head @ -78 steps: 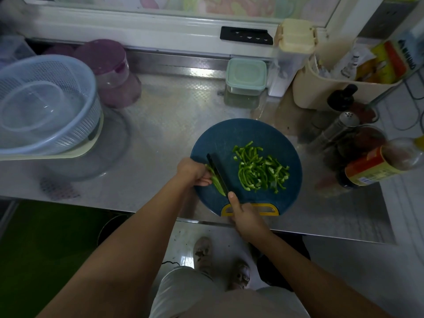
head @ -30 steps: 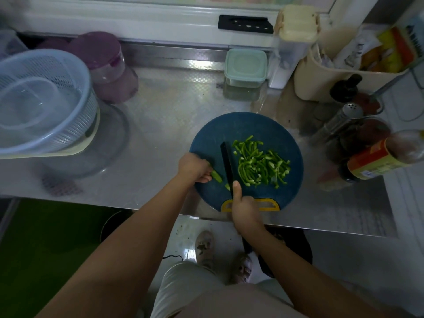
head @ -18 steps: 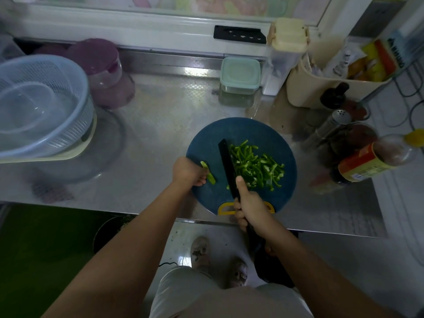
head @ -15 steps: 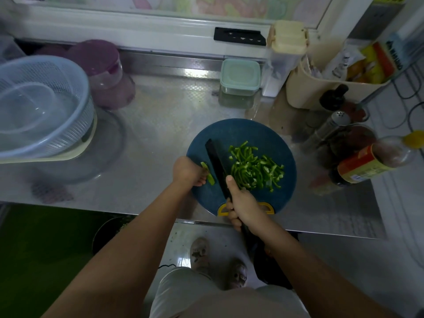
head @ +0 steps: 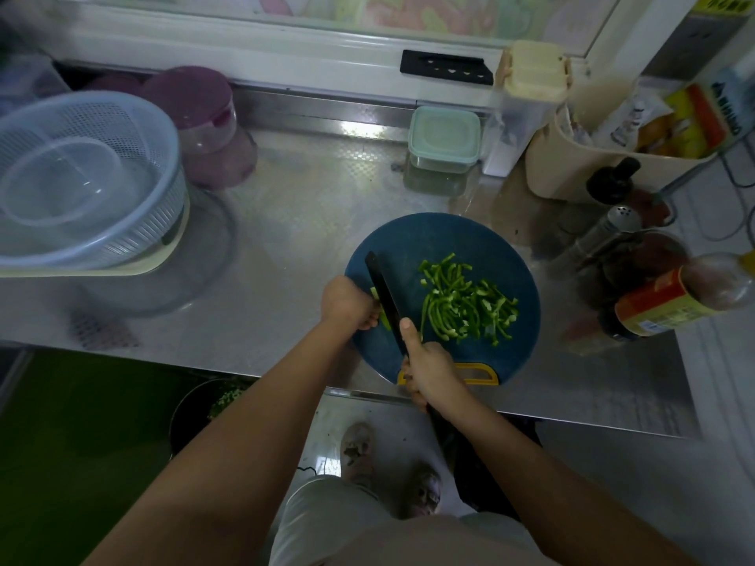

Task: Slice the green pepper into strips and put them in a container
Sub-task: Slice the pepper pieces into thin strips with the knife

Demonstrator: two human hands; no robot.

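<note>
A stainless-steel table [head: 302,222] with an embossed surface is set against a white window frame [head: 245,47]. The pane [head: 429,10] above is covered by a pale patterned film. Light is reflected as a bright patch [head: 359,126] at the table's rear edge. Below, a pale floor [head: 613,484] and a green surface [head: 81,435] are seen in shadow.
</note>
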